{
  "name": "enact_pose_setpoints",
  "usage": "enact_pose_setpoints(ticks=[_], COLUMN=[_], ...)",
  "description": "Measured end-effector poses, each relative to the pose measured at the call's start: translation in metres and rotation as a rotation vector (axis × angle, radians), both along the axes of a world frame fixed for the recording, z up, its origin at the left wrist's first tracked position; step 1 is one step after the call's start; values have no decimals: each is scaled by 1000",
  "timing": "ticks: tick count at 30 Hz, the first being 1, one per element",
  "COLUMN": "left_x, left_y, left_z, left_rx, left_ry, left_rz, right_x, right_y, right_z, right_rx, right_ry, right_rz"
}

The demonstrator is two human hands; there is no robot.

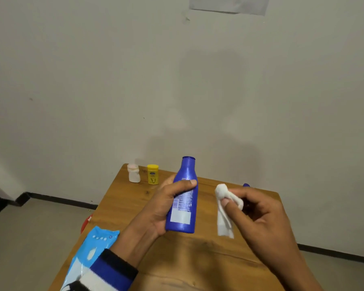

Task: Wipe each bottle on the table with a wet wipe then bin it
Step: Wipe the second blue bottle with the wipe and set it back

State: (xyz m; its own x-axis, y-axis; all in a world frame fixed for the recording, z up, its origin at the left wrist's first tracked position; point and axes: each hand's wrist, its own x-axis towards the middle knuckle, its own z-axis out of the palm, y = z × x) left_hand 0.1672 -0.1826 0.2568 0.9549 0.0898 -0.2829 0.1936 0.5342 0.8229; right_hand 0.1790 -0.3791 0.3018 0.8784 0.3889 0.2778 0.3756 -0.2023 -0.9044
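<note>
Left hand [166, 203] grips blue lotion bottle [182, 198], fingers and thumb curled round its body; bottle lifted above middle of wooden table [198, 259], neck tilted away toward far edge, back label facing camera. Right hand [259, 215] pinches white wet wipe [226, 208] between thumb and fingers, wipe bunched at top, loose end hanging; just right of bottle, apart from it. Small white bottle [133, 172] and yellow bottle [152, 174] stand side by side near far left corner. Blue wet wipes pack [88, 250] at near left edge, partly under left sleeve [109, 274].
</note>
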Motion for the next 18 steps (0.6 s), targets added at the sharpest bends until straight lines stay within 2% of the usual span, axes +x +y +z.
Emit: enact_pose_setpoints(ticks=[2, 4, 6, 9, 11, 15, 18], left_x=[-2, -2, -2, -2, -2, 5, 10], left_y=[0, -3, -9, -20, -22, -11, 2], left_z=[-3, -5, -5, 6, 9, 7, 3], left_rx=[49, 12, -78, -344, -420, -455, -449], left_ry=[32, 25, -5, -66, -41, 22, -42], left_rz=[-21, -41, -51, -141, -158, -103, 60], right_x=[2, 4, 9, 21, 26, 7, -22], right_y=[1, 5, 13, 27, 35, 41, 37], right_z=[5, 6, 5, -2, -7, -13, -29], right_rx=[-1, -33, -115, -240, -268, -250, -231], right_ry=[-20, -88, -189, -352, -431, -518, -474], right_rz=[-16, -18, 1, 36, 19, 95, 184])
